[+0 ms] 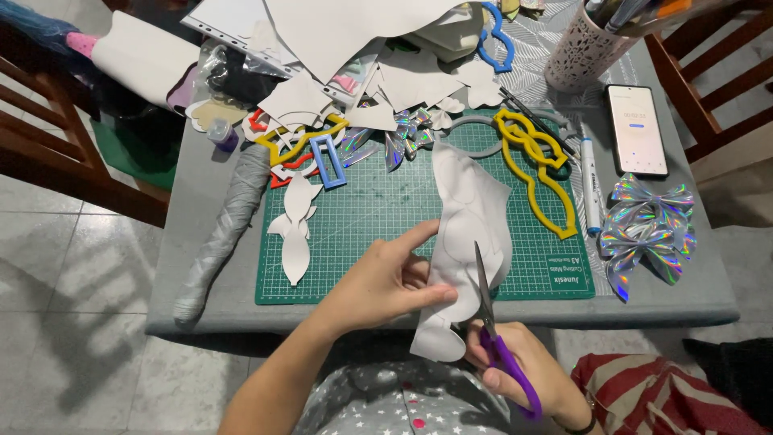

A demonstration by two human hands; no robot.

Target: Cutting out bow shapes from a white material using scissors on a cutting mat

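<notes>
The left hand (386,282) is pinching a white cutout sheet (467,234) above the green cutting mat (378,209), while the right hand (515,366) is gripping purple-handled scissors (495,330), their blades lying against it.

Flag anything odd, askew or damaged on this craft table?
Nothing looks damaged or spilled. The far side of the table is cluttered: paper offcuts lie piled with overlapping plastic templates. The left hand holds the white sheet and the right hand works purple scissors on it, over the green cutting mat.
</notes>
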